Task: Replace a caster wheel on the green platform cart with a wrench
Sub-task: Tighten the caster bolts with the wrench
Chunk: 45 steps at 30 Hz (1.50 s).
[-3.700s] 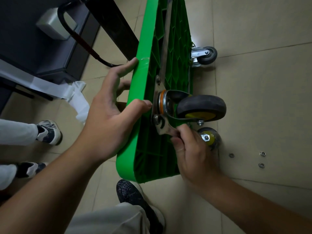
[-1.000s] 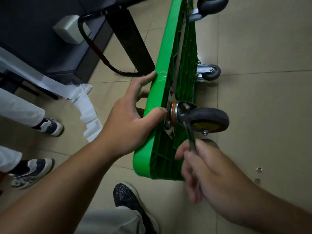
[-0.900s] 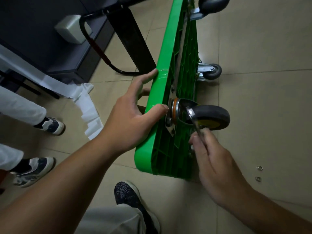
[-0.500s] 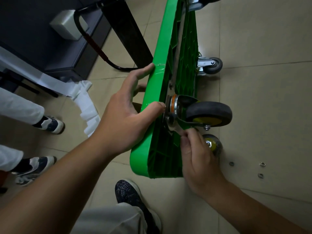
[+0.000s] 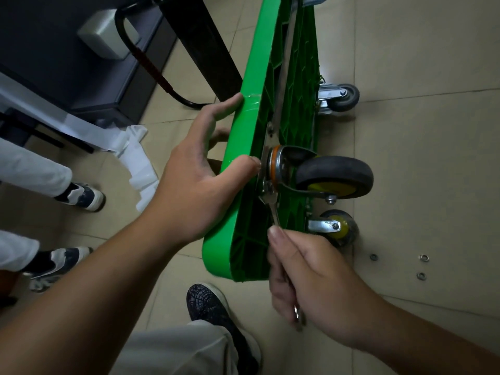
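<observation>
I had the left hand (image 5: 194,185) gripping the rim of the green ribbed plastic platform cart (image 5: 243,136), with its thumb hooked over the edge and touching the shiny steel mounting plate (image 5: 266,185). The right hand (image 5: 311,282), at lower centre, was fisted round the silver flat steel wrench (image 5: 273,209), whose head sat at the plate's lower corner. The cart stood on its side through the middle of the frame, ribbed underside facing right. The black rubber caster wheel with a yellow hub (image 5: 335,175) jutted from that plate at centre right. Just below it I saw a second yellow-hubbed caster (image 5: 338,227) near the beige tiled floor (image 5: 433,158). Three small metal washers (image 5: 373,257) lay apart at lower right, and a small grey caster (image 5: 343,97) showed higher up.
</observation>
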Motion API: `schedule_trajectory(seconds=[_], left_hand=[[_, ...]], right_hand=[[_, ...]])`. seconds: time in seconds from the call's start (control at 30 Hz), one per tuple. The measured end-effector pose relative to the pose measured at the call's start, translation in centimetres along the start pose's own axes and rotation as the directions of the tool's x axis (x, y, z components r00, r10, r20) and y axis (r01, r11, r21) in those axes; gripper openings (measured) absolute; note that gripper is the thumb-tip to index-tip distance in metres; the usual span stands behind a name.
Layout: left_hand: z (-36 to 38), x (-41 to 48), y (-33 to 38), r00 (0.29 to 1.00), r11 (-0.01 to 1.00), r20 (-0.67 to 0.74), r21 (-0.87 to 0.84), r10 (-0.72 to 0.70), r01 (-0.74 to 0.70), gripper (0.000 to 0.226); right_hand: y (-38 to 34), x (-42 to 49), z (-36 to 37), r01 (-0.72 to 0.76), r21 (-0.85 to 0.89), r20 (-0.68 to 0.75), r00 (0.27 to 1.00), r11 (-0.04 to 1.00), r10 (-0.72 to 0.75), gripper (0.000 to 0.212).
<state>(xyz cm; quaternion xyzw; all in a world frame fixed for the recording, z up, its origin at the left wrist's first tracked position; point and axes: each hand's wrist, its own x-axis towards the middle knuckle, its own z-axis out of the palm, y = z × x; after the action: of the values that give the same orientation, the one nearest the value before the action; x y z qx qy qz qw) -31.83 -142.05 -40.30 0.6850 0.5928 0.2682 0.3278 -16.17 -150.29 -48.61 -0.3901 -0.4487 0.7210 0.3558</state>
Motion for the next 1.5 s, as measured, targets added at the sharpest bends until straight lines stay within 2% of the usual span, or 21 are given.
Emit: schedule_trajectory(seconds=[0.13,0.2,0.3,0.37,0.43,0.5,0.57,0.73,0.87,1.0,1.2,1.27,1.37,1.43,1.5], left_hand=[[0.3,0.0,0.2,1.0,1.0,-0.007,-0.004,0.008,-0.008,0.071],[0.3,0.0,0.2,1.0,1.0,-0.003,-0.009,0.015,-0.015,0.074],[0.2,0.0,0.3,1.0,1.0,0.005,-0.013,0.028,-0.028,0.08],[0.1,0.0,0.2,0.999,0.999,0.011,-0.013,0.033,-0.033,0.081],[0.1,0.0,0.2,0.999,0.999,0.015,-0.02,0.028,-0.028,0.08],[0.1,0.0,0.3,1.0,1.0,0.017,-0.021,0.022,-0.021,0.081],[0.1,0.0,0.2,1.0,0.999,0.017,-0.034,0.015,-0.014,0.081],[0.1,0.0,0.3,1.0,1.0,0.015,-0.018,0.024,-0.024,0.081],[0.1,0.0,0.1,1.0,0.999,0.005,-0.029,0.026,-0.026,0.081],[0.1,0.1,-0.1,0.999,0.998,0.009,-0.046,0.033,-0.033,0.08],[0.1,0.1,-0.3,0.999,0.998,-0.007,-0.049,0.033,-0.033,0.078],[0.2,0.1,-0.3,0.999,0.999,-0.004,-0.041,0.035,-0.035,0.078],[0.1,0.1,-0.3,0.999,0.999,-0.007,-0.028,0.033,-0.033,0.078],[0.0,0.1,-0.3,0.999,0.999,-0.011,-0.02,0.032,-0.032,0.078],[0.1,0.1,-0.1,0.999,1.0,-0.01,-0.006,0.03,-0.03,0.079]], right_hand=[[-2.9,-1.5,1.5,-0.189,0.342,0.089,0.982,0.921,0.169,0.05],[-2.8,-2.5,2.8,-0.175,0.308,0.029,0.984,0.935,0.174,0.053],[-2.0,-4.4,4.2,-0.228,0.164,-0.036,0.971,0.96,0.237,0.056],[-1.7,-4.5,4.4,-0.093,0.081,-0.12,0.988,0.992,0.102,0.058],[0.1,-3.3,3.5,0.092,-0.134,-0.246,0.961,0.987,-0.123,0.054],[2.1,-1.7,1.3,0.19,-0.325,-0.308,0.905,0.926,-0.294,0.049],[3.2,0.0,-1.0,0.238,-0.497,-0.306,0.852,0.834,-0.425,0.04],[4.1,2.7,-2.7,0.26,-0.696,-0.233,0.8,0.67,-0.553,0.036],[4.8,3.5,-2.5,0.234,-0.697,-0.244,0.812,0.678,-0.531,0.039],[5.0,3.9,-2.4,0.197,-0.641,-0.232,0.872,0.742,-0.432,0.048],[4.1,3.4,-2.0,0.167,-0.51,-0.152,0.948,0.844,-0.279,0.045],[3.8,2.6,-1.1,0.157,-0.401,-0.134,0.965,0.903,-0.227,0.04],[2.1,0.9,0.6,0.069,-0.135,-0.101,0.991,0.988,-0.083,0.048],[0.1,0.0,1.5,-0.052,0.035,-0.065,0.996,0.998,0.054,0.052],[-1.8,-0.7,2.1,-0.151,0.211,-0.008,0.988,0.966,0.157,0.053]])
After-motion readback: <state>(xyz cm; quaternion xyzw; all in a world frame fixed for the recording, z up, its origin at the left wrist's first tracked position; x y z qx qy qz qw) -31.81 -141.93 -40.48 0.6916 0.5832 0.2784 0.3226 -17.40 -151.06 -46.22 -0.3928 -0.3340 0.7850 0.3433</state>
